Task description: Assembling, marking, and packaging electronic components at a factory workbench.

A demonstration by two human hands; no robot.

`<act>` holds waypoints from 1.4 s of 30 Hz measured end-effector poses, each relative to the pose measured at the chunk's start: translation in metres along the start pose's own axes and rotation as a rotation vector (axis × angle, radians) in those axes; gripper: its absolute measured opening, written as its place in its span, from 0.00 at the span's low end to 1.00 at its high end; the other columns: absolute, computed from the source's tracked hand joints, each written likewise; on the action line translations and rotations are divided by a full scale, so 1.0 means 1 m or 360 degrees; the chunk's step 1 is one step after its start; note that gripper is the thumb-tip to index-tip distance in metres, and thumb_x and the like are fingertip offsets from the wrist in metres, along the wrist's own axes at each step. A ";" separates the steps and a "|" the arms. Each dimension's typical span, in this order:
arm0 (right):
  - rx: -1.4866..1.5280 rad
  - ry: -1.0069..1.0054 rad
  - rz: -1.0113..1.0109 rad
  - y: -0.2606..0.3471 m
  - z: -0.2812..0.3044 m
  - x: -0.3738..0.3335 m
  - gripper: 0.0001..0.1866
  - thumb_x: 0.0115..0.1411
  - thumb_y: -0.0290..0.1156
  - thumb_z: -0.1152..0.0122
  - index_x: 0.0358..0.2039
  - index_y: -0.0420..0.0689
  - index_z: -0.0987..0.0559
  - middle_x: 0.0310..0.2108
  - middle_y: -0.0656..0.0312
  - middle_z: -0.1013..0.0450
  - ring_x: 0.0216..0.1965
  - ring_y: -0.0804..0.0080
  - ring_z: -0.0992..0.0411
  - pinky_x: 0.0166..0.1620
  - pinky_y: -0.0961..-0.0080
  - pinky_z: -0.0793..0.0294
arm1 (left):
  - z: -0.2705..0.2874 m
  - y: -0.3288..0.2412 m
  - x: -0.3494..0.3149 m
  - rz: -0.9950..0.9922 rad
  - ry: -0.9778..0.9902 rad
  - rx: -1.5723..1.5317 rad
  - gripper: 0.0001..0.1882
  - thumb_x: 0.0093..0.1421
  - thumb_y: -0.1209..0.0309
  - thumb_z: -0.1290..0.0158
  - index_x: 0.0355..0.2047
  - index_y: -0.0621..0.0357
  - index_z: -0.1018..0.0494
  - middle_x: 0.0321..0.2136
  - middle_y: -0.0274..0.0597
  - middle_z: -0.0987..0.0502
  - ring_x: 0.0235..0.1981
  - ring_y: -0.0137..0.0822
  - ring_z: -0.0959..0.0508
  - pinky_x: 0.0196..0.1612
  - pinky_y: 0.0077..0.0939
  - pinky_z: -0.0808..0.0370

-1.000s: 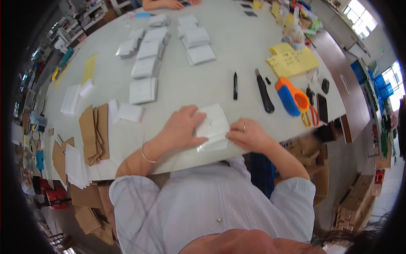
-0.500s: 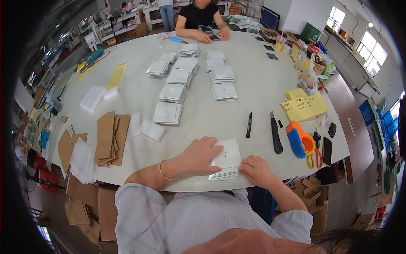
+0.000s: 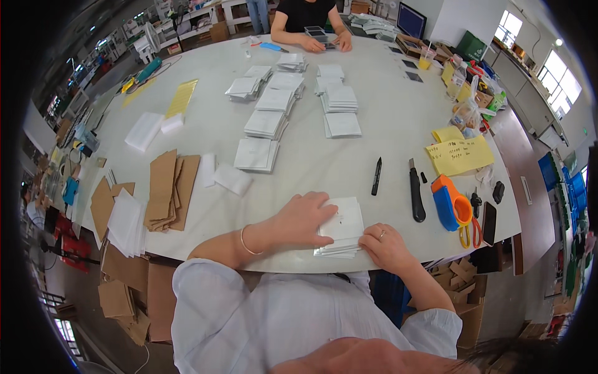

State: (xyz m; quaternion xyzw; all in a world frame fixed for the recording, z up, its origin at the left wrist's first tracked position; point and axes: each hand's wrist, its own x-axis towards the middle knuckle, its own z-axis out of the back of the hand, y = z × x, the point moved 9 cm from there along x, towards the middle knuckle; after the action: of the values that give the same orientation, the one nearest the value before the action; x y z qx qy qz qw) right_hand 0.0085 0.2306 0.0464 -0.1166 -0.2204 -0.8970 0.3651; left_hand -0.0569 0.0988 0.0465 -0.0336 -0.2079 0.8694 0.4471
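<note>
Near the table's front edge lies a small stack of flat white square packets [image 3: 346,219], its lower layers slightly fanned out. My left hand [image 3: 300,219] rests over the stack's left edge, thumb and fingers spread apart. At the lower right corner, my right hand [image 3: 387,247] has its fingers curled against the packets' edge, gripping it; the fingertips are partly hidden. A black marker pen [image 3: 377,176] lies beyond the right hand. Farther off stand two rows of similar white packet stacks, the nearest one [image 3: 256,154] ahead and to the left.
On the left lie brown cardboard pieces [image 3: 163,190], white sheets [image 3: 126,222] and white foam pieces [image 3: 144,131]. To the right are a utility knife [image 3: 417,192], an orange-and-blue tape dispenser [image 3: 451,202], scissors [image 3: 476,232], a phone [image 3: 490,224] and yellow paper [image 3: 461,156]. A co-worker [image 3: 304,15] sits opposite.
The whole view has shifted, so the table sits slightly higher and farther right. My hands keep nearly the same hold on the packets. The co-worker's hands have moved a little with a dark-faced piece.
</note>
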 end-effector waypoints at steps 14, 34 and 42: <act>0.1474 -0.0487 -0.0922 -0.093 -0.021 -0.041 0.04 0.58 0.20 0.48 0.31 0.42 0.32 0.30 0.66 0.36 0.31 0.80 0.35 0.37 0.84 0.34 | -0.001 0.021 0.010 0.0041 0.0024 -0.0050 0.33 0.45 0.53 0.40 0.49 0.55 0.31 0.50 0.55 0.34 0.51 0.51 0.33 0.49 0.42 0.33; 0.1029 -0.0313 -0.1039 -0.105 -0.009 0.014 0.08 0.58 0.25 0.45 0.37 0.36 0.23 0.29 0.61 0.26 0.33 0.77 0.29 0.40 0.80 0.30 | -0.008 -0.047 -0.029 -0.0282 -0.0188 0.0127 0.41 0.44 0.53 0.39 0.53 0.69 0.37 0.60 0.63 0.45 0.60 0.57 0.42 0.57 0.49 0.40; 0.1055 0.0378 -0.0641 -0.071 -0.056 0.087 0.19 0.59 0.34 0.45 0.47 0.36 0.25 0.42 0.50 0.25 0.46 0.64 0.28 0.50 0.72 0.32 | -0.039 -0.068 -0.036 -0.0244 -0.0038 0.0206 0.55 0.44 0.49 0.38 0.63 0.65 0.52 0.63 0.62 0.53 0.65 0.54 0.51 0.63 0.49 0.49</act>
State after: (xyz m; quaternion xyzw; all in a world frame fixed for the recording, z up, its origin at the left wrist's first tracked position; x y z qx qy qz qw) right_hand -0.1053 0.1967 0.0078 0.1572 -0.4724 -0.8381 0.2228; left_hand 0.0257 0.1184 0.0325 0.0216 -0.1586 0.8445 0.5110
